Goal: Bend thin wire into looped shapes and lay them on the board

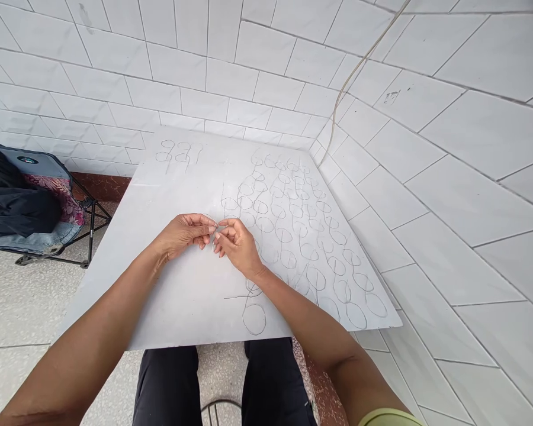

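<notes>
My left hand (190,234) and my right hand (240,245) meet over the middle of a pale grey board (177,307). Fingertips of both are pinched together around a thin piece of wire (213,244), mostly hidden by the fingers. To the right of my hands lie many thin dark wires bent into loops (286,258), spread in rough rows. One looped wire (254,305) rests near the board's front edge, partly under my right forearm. At the far left corner sit a few more bent wires (183,155).
White tiled walls (177,71) border the board at the back and right. A pale cable (337,103) hangs down the corner. On the left stands a folding chair (77,207) with dark cloth (20,210) on it. My legs (169,384) are under the front edge.
</notes>
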A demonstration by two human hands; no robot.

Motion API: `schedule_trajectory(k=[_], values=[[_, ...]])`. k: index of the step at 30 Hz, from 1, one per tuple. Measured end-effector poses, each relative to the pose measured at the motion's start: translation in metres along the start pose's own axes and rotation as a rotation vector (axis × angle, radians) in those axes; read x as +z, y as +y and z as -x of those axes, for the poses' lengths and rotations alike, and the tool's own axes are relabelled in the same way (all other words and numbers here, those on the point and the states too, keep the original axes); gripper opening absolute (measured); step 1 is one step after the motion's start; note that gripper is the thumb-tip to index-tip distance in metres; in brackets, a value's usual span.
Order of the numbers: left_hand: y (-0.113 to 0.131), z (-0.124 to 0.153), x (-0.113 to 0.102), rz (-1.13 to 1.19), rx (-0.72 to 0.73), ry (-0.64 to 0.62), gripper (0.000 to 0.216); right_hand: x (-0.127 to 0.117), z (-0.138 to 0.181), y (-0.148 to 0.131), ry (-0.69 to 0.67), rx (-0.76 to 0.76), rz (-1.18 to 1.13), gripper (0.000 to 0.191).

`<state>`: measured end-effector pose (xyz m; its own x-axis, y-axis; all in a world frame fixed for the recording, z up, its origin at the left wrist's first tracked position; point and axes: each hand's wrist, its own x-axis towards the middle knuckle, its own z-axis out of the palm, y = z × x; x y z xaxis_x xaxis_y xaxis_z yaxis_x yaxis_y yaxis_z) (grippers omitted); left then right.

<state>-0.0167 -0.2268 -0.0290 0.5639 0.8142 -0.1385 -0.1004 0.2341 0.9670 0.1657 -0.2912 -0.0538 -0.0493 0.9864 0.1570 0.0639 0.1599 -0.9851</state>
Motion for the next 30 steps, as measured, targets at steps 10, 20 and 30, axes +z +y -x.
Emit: schedule_trajectory(k=[10, 20, 30], values=[[0.000, 0.000, 0.005, -0.034, 0.012, 0.049, 0.023, 0.007, 0.000, -0.002, -0.049, 0.054, -0.059, 0.037], [0.000, 0.001, 0.013, -0.001, 0.114, 0.123, 0.027, 0.005, 0.004, 0.003, 0.018, -0.117, 0.210, 0.042], [0.000, 0.002, 0.016, 0.083, 0.104, 0.155, 0.028, 0.005, 0.007, -0.003, 0.088, -0.117, 0.275, 0.043]])
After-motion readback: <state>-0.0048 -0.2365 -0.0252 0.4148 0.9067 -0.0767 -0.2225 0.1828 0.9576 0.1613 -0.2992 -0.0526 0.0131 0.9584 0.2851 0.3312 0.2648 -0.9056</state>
